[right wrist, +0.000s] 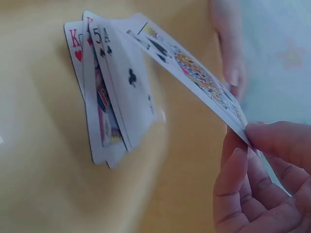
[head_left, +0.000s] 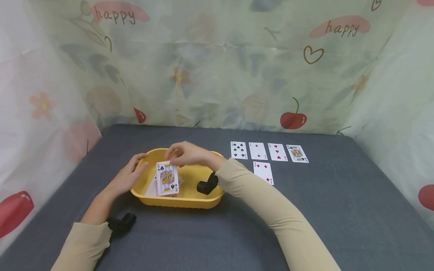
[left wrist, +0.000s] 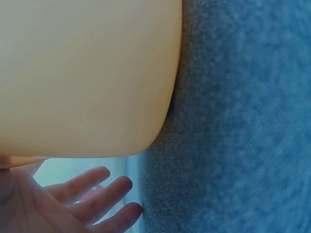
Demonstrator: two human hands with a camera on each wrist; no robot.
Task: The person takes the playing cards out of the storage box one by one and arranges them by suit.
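king of spades (head_left: 167, 182) pinched by one corner, clearance wanted first

yellow tray (head_left: 183, 203) appears to be steadied by the left hand (head_left: 127, 177) at nine o'clock on its rim; the left fingers are straight and spread outside the wall, not clenched, and no card is held by them. over the tray's nine o'clock side, the king is tilted face up, its one o'clock corner nipped between thumb and fingertips of the right hand (head_left: 190, 152). near its free end, loose cards (right wrist: 104, 102) are fanned; whether they are touched by the king cannot be told.

for clean handling, the pinch should be light, so that no crease is made, and the free end should be cleared of the fan before any sideways travel, or a second card may be dragged along.

farther off, at three o'clock from the tray, a four of diamonds (head_left: 263, 175) is laid face up on dark cloth (head_left: 203, 241); beyond it, toward two o'clock, a row of four cards (head_left: 272, 152) is set out. flat cards could be nudged by the right sleeve (head_left: 276, 210), so it is best carried high.
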